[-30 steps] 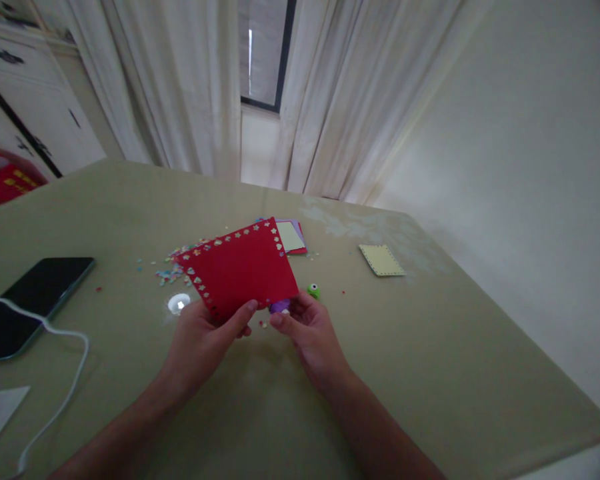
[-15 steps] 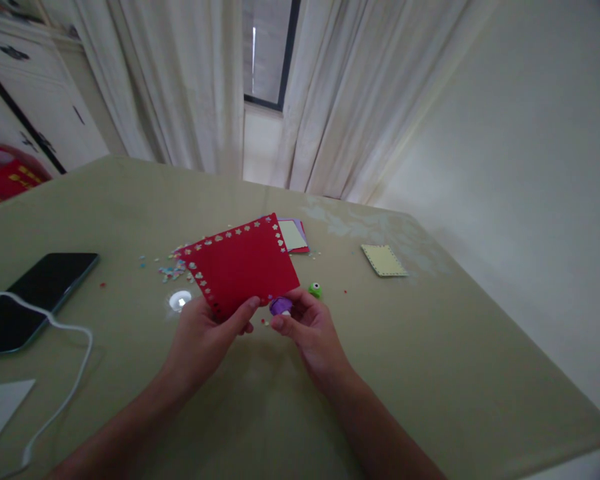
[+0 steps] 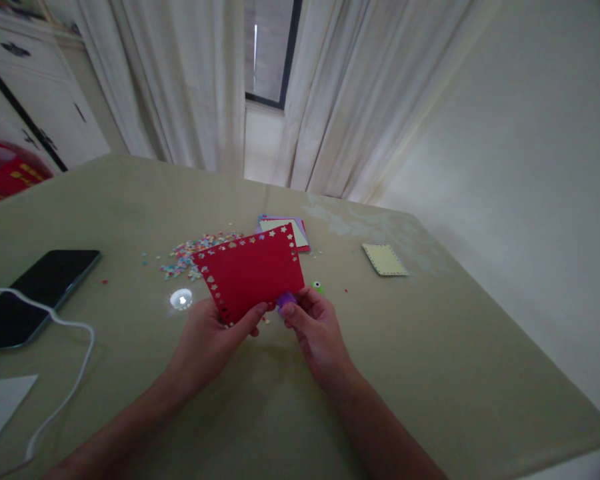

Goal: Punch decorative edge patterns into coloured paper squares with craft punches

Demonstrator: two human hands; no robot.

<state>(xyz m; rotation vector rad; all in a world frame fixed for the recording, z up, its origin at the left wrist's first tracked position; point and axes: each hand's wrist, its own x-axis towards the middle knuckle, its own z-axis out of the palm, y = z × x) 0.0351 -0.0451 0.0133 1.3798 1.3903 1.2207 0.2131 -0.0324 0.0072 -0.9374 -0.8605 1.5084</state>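
My left hand (image 3: 213, 340) is closed on the lower left of a red card (image 3: 253, 277), thumb on top. Small shaped holes run along the card's left, top and upper right edges, and one or two sit near the bottom edge. A small purple craft punch (image 3: 286, 300) is pinched between the thumb and fingers of my right hand (image 3: 315, 327). It meets the card's bottom edge near the lower right corner; my fingers hide part of it. Just beyond my right hand sits a green punch (image 3: 317, 287) with an eye on it, partly covered.
Colourful paper confetti (image 3: 190, 253) lies heaped behind the card at left. Stacked cards (image 3: 300, 233) are at the back, and a pale yellow card (image 3: 384, 259) with punched edges is at right. A phone (image 3: 35, 300), white cable (image 3: 83, 327) and round clear disc (image 3: 181, 299) lie left.
The red card has shifted a little right and tilted, uncovering more of the confetti and the stacked cards. The purple punch has moved slightly right and up along the card's bottom edge.
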